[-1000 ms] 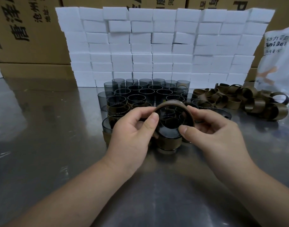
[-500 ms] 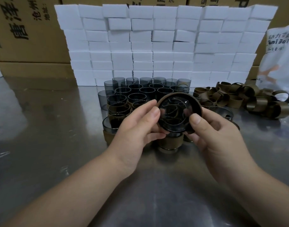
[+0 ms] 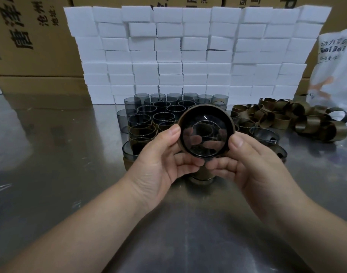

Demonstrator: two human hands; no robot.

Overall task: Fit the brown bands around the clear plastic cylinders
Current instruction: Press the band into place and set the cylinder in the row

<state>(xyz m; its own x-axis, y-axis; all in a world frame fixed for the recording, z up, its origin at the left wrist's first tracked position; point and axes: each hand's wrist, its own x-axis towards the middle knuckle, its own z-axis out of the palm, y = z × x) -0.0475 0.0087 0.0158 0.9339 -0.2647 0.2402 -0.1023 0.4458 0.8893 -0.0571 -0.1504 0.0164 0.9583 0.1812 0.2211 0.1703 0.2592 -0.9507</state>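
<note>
Both hands grip one banded cylinder, its open mouth facing the camera.
The left hand point(image 3: 161, 164) and right hand point(image 3: 253, 164) curl round a clear cylinder point(image 3: 205, 125) from 9 and 3 o'clock. Their thumbs lie on its rim, and a brown band point(image 3: 188, 112) wraps its wall. Behind it, at 12, more cylinders point(image 3: 164, 113) stand on the metal table point(image 3: 50, 154) – some banded. Loose bands point(image 3: 286, 119) are heaped at 2, with a wall of white blocks point(image 3: 188, 52) beyond.

Steel table point(image 3: 50, 154) with clear cylinders point(image 3: 149, 113), brown bands point(image 3: 283, 119), white blocks point(image 3: 188, 56).
</note>
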